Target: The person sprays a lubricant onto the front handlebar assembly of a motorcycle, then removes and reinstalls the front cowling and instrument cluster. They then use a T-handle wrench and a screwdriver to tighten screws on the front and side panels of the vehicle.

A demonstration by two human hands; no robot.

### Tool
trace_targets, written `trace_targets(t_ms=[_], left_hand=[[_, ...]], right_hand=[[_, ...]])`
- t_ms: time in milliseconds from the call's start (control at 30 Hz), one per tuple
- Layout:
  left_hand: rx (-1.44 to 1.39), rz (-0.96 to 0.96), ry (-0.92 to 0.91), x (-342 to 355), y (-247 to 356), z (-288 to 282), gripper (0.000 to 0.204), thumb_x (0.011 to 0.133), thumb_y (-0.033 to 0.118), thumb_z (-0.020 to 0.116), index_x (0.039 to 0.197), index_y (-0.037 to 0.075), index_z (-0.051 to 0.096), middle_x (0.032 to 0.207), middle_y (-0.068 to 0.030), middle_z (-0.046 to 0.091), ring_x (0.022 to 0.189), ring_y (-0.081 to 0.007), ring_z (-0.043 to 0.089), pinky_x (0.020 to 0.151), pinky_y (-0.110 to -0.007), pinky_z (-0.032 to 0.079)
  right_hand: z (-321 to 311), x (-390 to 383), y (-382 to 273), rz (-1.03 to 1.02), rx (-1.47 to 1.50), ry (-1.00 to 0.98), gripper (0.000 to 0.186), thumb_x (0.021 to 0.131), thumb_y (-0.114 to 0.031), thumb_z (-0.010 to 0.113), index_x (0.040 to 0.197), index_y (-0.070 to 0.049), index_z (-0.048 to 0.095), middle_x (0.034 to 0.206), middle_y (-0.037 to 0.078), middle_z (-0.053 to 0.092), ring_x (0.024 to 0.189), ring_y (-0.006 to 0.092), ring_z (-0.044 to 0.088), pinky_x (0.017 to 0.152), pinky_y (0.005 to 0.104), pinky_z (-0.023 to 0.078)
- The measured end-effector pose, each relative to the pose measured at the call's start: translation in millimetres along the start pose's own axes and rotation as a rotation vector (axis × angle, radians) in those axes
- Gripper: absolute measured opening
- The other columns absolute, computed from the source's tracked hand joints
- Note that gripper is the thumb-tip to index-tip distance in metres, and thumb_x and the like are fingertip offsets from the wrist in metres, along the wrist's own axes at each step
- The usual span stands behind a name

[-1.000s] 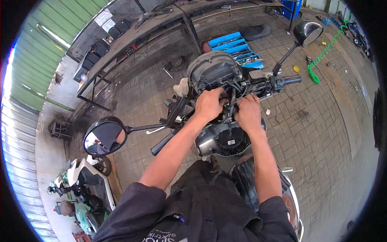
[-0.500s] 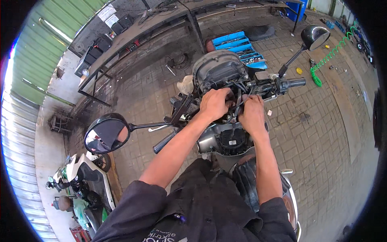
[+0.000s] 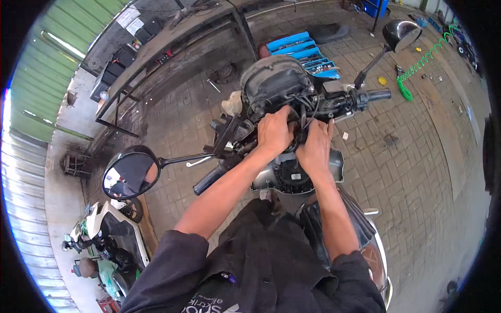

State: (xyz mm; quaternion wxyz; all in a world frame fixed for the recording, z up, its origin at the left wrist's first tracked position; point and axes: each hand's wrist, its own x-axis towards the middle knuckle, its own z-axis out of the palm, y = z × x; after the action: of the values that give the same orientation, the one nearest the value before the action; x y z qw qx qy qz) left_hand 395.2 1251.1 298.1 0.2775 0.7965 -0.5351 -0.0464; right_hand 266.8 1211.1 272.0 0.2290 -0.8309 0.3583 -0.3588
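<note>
Paved floor [image 3: 172, 112] spreads below; dark wiring [image 3: 303, 117] bunches at the rider-side edge of the headlight housing [image 3: 274, 78]. Left hand [image 3: 274, 133] and right hand [image 3: 315, 147] reach in, fingertips hidden; I cannot tell whether they grip. A blind tug in that tight gap could loosen 1 wire.

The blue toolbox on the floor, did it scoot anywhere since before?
No. The blue toolbox sits in the same spot, just right of the bench leg; only the whole view shifted a bit.
</note>
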Motion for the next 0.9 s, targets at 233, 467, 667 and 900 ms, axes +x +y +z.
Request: trace_targets(t_ms=[233,467,667,900], left_hand=[[-0.044,0.051,-0.029,0.5,-4.7,4.1,0.025,0.074,0.005,0.064,0.098,0.001,0.061,0.087,-0.0248,0.067,0.084,-0.0453,0.063,0.076,-0.052,0.05],[0.108,0.24,-0.138,-16.7,25.7,-32.6,0.036,0.074,0.004,0.066,0.109,0.003,0.058,0.111,-0.0249,0.06,0.106,-0.0447,0.057,0.088,-0.052,0.047],[0.085,0.299,0.124,-46.9,22.9,-53.1,0.074,0.077,0.011,0.072,0.139,-0.002,0.034,0.147,-0.0377,0.017,0.137,-0.0556,0.017,0.112,-0.059,0.022],[0.003,0.082,0.04,-65.9,16.0,-23.5,0.101,0.079,0.023,0.075,0.143,-0.016,0.007,0.148,-0.0414,0.01,0.14,-0.0571,0.009,0.113,-0.062,0.013]], right_hand=[[4.8,-3.7,7.0,-0.067,-0.01,-0.006,0.036,0.066,0.006,0.06,0.101,0.005,0.052,0.097,0.023,0.059,0.106,0.0407,0.052,0.112,0.0643,0.016],[-16.0,-2.2,9.4,-0.11,-0.181,-0.062,0.04,0.07,-0.001,0.063,0.109,0.002,0.054,0.097,0.018,0.063,0.105,0.0361,0.057,0.11,0.0662,0.017],[-20.8,-4.4,1.5,-0.118,-0.142,-0.049,0.04,0.078,-0.006,0.063,0.117,-0.001,0.055,0.102,0.016,0.063,0.109,0.0322,0.057,0.111,0.0628,0.021],[-57.4,22.8,-18.8,-0.08,0.003,0.352,0.037,0.086,-0.011,0.061,0.121,-0.001,0.053,0.114,0.017,0.057,0.109,0.0374,0.052,0.095,0.0502,0.037]])
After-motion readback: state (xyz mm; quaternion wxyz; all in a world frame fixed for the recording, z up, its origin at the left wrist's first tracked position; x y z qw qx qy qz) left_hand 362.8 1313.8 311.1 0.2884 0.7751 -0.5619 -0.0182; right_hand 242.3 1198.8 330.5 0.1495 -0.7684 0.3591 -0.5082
